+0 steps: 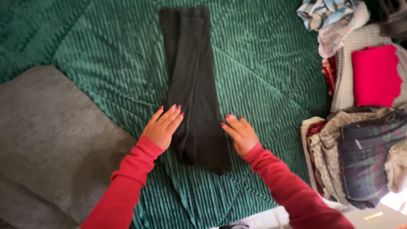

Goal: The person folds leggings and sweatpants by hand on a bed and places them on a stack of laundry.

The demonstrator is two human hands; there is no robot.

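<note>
A long black garment (193,80), folded lengthwise into a narrow strip, lies on a green ribbed bedspread (106,63). It runs from the top of the view down toward me. My left hand (163,127) rests flat with fingers apart on the garment's left edge near its lower end. At the right edge my right hand (240,133) lies flat with its fingertips touching the cloth. Both arms wear red sleeves. Neither hand grips anything.
A grey blanket (46,140) covers the left of the bed. At the right lie piles of clothes: a red folded piece (375,76) on a beige knit, a plaid dark garment (364,157) and a checked light shirt (330,17).
</note>
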